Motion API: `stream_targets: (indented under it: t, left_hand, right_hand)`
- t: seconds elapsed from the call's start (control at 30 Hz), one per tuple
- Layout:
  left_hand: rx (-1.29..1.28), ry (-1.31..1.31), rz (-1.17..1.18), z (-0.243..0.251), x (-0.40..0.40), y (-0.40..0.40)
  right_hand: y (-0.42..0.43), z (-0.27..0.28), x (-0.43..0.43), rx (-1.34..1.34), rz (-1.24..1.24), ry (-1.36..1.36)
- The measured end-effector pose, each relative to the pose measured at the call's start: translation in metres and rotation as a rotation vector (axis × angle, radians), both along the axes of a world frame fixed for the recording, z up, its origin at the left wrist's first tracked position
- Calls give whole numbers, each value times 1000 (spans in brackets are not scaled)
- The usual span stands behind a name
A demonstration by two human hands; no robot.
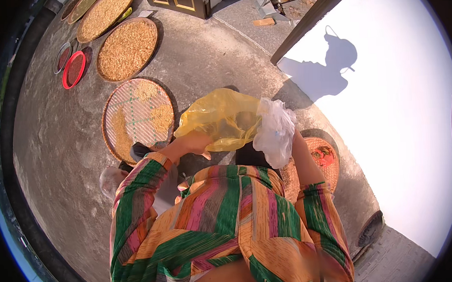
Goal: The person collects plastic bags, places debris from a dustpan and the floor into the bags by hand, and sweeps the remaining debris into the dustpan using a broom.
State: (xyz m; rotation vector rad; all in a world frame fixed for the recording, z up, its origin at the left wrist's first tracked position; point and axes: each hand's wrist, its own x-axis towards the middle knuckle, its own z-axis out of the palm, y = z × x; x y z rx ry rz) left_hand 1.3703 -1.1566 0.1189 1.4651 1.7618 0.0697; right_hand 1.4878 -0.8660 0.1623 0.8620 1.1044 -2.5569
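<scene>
A translucent yellow plastic bag [220, 112] spreads out in front of my body, partly see-through. My left hand [195, 142] grips its near left edge. On the right, a crumpled white plastic bag [275, 132] hangs against the yellow one. Behind that white bag my right hand [295, 137] is mostly hidden; it appears to hold the white bag, but its fingers do not show. Left of the bags lies a round woven tray [122, 98] with separate piles of grain [161, 117] on it.
A person with grey hair [112, 181] is low by my left arm. Round trays of drying produce [127, 50] and a red basin [74, 68] lie farther left. A woven tray with red items [322, 157] sits at my right, near a white wall [401, 112]. A doorway [180, 3] stands ahead.
</scene>
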Motion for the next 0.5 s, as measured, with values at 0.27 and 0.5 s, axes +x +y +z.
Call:
stream_targets:
  t: [0.27,0.5]
  left_hand:
    - [402,88,740,46,-160,152]
    - [394,558,638,-39,-304,225]
  right_hand:
    - [105,-10,-196,-32,192,17]
    - [190,-3,-318,20,121,-29]
